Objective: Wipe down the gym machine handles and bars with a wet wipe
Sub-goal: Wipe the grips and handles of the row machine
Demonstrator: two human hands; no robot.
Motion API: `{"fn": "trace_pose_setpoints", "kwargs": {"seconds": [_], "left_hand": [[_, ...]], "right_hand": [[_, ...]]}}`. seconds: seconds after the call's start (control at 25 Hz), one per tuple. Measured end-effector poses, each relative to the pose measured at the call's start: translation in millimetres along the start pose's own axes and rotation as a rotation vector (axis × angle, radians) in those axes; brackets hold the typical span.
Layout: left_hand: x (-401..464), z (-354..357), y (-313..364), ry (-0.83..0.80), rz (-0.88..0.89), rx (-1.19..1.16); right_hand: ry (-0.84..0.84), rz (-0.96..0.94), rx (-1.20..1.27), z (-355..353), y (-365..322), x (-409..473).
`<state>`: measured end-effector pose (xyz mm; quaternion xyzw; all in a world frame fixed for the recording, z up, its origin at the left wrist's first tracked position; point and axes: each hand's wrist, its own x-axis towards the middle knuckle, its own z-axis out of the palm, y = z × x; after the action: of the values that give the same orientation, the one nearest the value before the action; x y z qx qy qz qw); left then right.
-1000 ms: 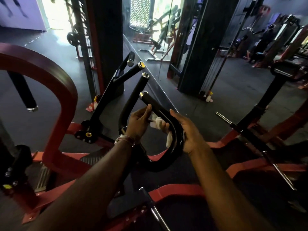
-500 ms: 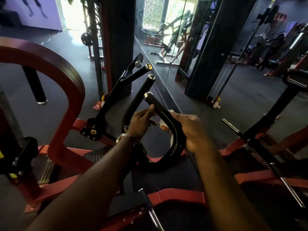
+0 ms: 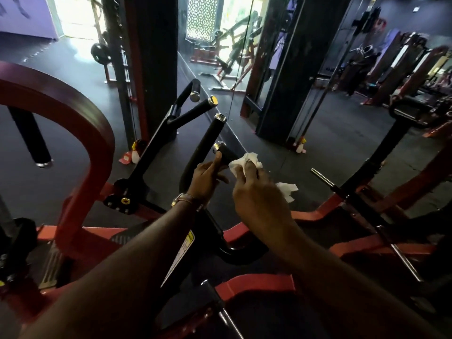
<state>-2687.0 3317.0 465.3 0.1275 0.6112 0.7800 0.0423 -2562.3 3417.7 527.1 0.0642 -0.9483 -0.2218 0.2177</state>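
White wipe [image 3: 245, 160]: 1, right hand [image 3: 256, 192] fingers pinching | left hand [image 3: 205, 178] gripping handle [image 3: 226, 154]

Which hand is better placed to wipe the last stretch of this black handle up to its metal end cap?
Right. The right hand already holds the wet wipe wrapped on the black handle just below the cap. The left hand only steadies the handle, with no wipe.
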Motion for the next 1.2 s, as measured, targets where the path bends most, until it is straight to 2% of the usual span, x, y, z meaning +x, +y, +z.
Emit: {"fn": "trace_pose_setpoints", "kwargs": {"seconds": [0.12,0.28,0.36,0.44,0.48,0.6,0.68,0.84,0.96,1.08,1.2], "left_hand": [[6,-3,4,-0.002,-0.029,-0.061],[12,-13,-4,-0.046,-0.057,-0.073],[13,-16,-6,-0.048,-0.033,-0.087],[14,-15,-6,-0.037,0.003,-0.089],[14,-14,-4,-0.037,0.006,-0.085],[13,-14,-3,-0.045,0.007,-0.085],[13,-15,-4,-0.040,-0.005,-0.081],[12,-15,-2,-0.027,-0.013,-0.071],[11,-14,-1,-0.015,-0.014,-0.064],[10,-15,-2,-0.022,-0.012,-0.068],[12,-16,-3,-0.008,0.014,-0.067]], "right_hand": [[0.008,0.006,-0.083,4,-9,34],[-0.075,0.024,-0.002,5,-5,9],[-0.049,0.023,0.047,0,-2,9],[-0.096,0.066,0.318,-6,11,47],[-0.164,0.157,0.537,-3,23,63],[-0.436,0.611,1.532,11,48,68],[-0.504,0.812,1.877,12,49,48],[-0.559,0.939,1.930,15,47,66],[-0.579,0.920,1.890,19,42,83],[-0.544,0.954,1.977,20,41,64],[-0.614,0.861,1.845,13,51,74]]}}
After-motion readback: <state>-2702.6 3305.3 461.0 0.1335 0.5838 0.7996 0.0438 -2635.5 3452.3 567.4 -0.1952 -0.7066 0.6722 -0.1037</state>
